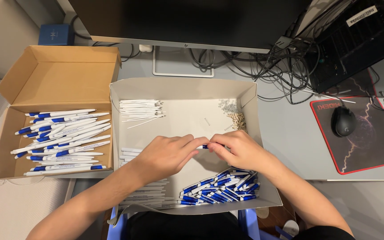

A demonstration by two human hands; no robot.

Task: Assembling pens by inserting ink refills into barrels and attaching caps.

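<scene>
Hands: left (165, 155), right (241, 150) pinch pen (205, 146) (blue tip) over tray (183, 89).

A small blue-and-white pen part (205, 146) lies horizontal at frame centre. It is pinched between 2 hands, above the white tray (181, 86).

left hand (167, 153), right hand (241, 150) pinch blue-white pen (205, 146), seemingly, over grey tray (183, 86).
</scene>
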